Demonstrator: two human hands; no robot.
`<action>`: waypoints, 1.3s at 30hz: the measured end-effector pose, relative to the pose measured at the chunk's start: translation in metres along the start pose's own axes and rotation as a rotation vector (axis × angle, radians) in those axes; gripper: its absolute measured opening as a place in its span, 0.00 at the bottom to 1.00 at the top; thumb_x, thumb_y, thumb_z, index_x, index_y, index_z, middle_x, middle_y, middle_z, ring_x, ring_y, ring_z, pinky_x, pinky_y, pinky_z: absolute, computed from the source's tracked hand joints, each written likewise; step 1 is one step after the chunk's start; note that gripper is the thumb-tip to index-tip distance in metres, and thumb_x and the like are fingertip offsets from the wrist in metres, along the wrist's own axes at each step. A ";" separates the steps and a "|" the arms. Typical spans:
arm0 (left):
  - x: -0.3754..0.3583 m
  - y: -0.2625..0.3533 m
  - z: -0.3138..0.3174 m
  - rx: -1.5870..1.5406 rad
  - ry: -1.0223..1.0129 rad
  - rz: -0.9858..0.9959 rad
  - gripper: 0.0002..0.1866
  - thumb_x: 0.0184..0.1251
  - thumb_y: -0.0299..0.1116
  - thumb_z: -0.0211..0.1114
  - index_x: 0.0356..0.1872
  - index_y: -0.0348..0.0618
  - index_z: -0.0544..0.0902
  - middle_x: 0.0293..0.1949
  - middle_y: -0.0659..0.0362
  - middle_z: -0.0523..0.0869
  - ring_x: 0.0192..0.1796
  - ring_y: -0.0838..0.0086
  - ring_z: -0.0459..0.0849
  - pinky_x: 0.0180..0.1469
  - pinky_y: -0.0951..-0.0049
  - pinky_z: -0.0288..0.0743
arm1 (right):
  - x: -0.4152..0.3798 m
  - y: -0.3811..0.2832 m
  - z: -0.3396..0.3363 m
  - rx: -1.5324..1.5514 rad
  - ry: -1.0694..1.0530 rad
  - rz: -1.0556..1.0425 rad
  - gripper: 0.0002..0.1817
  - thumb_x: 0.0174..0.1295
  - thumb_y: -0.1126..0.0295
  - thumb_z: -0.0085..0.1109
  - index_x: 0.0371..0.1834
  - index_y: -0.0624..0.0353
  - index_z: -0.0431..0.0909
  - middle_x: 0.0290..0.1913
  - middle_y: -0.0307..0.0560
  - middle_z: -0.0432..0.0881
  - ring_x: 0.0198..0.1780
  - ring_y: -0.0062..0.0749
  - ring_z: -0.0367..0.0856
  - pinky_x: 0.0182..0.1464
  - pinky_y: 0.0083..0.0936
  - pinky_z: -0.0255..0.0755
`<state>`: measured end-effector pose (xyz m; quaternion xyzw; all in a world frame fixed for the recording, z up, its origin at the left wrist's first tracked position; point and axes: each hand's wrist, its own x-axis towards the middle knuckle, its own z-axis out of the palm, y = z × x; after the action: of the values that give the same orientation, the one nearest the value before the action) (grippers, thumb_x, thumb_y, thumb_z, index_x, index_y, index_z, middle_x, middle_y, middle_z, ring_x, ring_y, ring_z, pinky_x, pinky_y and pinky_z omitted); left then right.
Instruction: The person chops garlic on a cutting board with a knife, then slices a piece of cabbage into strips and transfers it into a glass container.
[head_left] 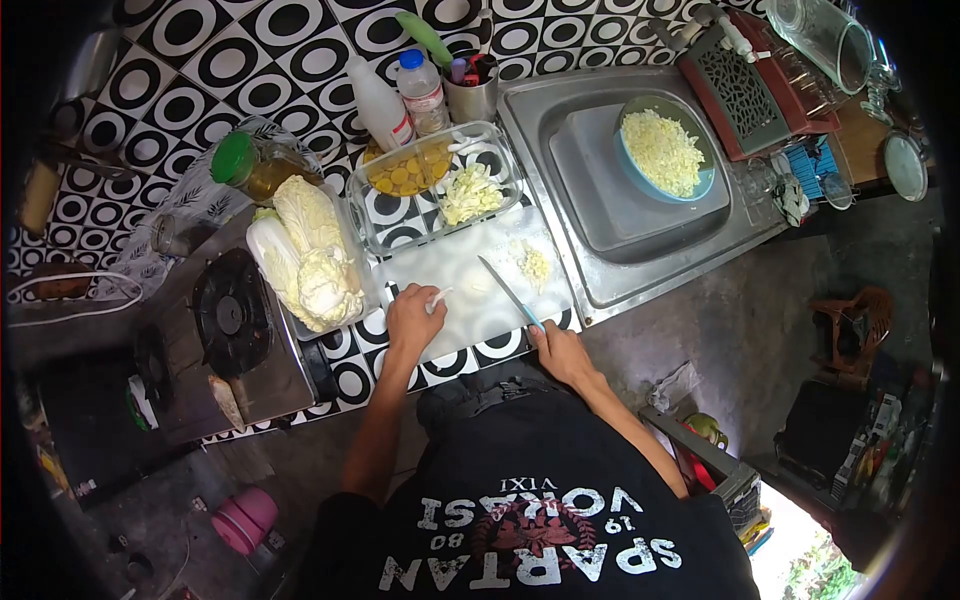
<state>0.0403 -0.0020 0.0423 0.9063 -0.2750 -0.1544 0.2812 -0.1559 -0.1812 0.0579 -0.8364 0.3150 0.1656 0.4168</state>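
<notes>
The right hand (pixel 562 352) grips a knife (pixel 508 292) over the board (pixel 470 290); the left hand (pixel 414 318) pinches a cabbage piece (pixel 438 297). A glass dish (pixel 440 182) holds chopped cabbage and yellow slices. The bowl (pixel 665 150) in the sink (pixel 640 230) is full of shreds.

Left hand (pixel 413 318) pinches cabbage piece (pixel 438 297); right hand (pixel 560 352) grips knife (pixel 508 291).
</notes>
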 end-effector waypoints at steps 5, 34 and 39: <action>0.004 0.016 0.003 0.091 0.099 0.198 0.13 0.50 0.36 0.65 0.37 0.46 0.85 0.38 0.59 0.79 0.44 0.61 0.76 0.46 0.62 0.71 | 0.001 0.000 0.001 0.012 0.008 -0.015 0.24 0.70 0.53 0.37 0.38 0.68 0.70 0.29 0.72 0.77 0.36 0.70 0.75 0.41 0.54 0.68; 0.010 0.047 0.067 -0.024 0.088 0.355 0.06 0.51 0.30 0.63 0.30 0.46 0.86 0.30 0.61 0.81 0.37 0.65 0.77 0.40 0.65 0.68 | 0.009 -0.010 0.001 -0.250 0.106 -0.057 0.18 0.70 0.58 0.38 0.37 0.65 0.66 0.23 0.67 0.78 0.28 0.66 0.78 0.33 0.54 0.71; 0.012 0.046 0.065 -0.031 0.067 0.362 0.07 0.51 0.29 0.63 0.32 0.46 0.86 0.30 0.60 0.81 0.37 0.64 0.77 0.41 0.64 0.69 | 0.021 -0.021 -0.003 -0.250 0.090 -0.054 0.18 0.70 0.58 0.38 0.38 0.66 0.66 0.23 0.69 0.77 0.29 0.66 0.78 0.35 0.55 0.71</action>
<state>0.0022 -0.0684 0.0168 0.8422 -0.4218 -0.0753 0.3272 -0.1261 -0.1819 0.0613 -0.8967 0.2877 0.1544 0.2989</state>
